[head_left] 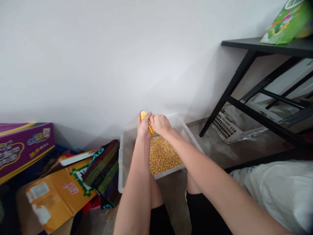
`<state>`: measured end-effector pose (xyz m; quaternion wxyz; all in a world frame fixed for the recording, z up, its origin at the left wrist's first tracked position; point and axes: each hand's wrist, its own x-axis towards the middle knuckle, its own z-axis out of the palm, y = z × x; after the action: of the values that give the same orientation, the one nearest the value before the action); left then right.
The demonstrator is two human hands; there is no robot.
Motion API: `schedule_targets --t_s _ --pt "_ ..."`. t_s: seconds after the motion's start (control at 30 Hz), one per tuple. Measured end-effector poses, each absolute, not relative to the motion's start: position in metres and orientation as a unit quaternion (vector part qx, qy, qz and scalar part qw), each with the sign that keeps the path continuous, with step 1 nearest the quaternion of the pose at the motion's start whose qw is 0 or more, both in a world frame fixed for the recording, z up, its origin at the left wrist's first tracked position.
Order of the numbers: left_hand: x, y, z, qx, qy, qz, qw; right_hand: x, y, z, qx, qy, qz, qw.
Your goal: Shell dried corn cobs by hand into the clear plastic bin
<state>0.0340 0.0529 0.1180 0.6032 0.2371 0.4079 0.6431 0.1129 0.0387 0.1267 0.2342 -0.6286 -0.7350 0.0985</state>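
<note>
Where two bare arms reach out over a clear plastic tub (124, 156) on the floor, the hands meet above its far end, close together on a corn cob (144, 115). The left hand (143, 125) is closed around the cob, its fingers curled over the side, while the right hand (159, 124) is curled against it from the other side, its fingertips hidden from here. The cob is held just above the tub, with its long axis tilted: the tip pokes up and away to the left, and the lower end slants down and right between the hands towards a bed of loose yellow corn kernels (162, 155). The left hand sits nearer the tip, and the right is closer to the middle of the tub. Beside the tub lie a black mesh bag (102, 166) and a flattened orange cardboard box (58, 195), with a white sack (276, 192) off to the right and a black shelf (266, 45) above it.
</note>
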Motion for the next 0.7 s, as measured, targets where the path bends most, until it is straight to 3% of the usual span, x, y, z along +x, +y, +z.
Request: schedule_targets --t_s 0.2,0.33,0.57,0.7 --pt "0.029 0.053 0.115 0.216 0.404 0.627 0.63 0.111 0.04 0.122 -0.614 -0.752 0.061 0.231" --pt "0.03 0.057 0.11 0.231 0.425 0.599 0.638 0.12 0.043 0.113 -0.61 -0.738 0.104 0.271" --pt "0.036 0.059 0.106 0.328 0.443 0.539 0.637 0.133 0.06 0.095 -0.624 -0.517 0.428 0.4" --pt "0.038 0.061 0.105 0.4 0.44 0.514 0.618 0.132 0.066 0.093 -0.578 -0.434 0.539 0.432"
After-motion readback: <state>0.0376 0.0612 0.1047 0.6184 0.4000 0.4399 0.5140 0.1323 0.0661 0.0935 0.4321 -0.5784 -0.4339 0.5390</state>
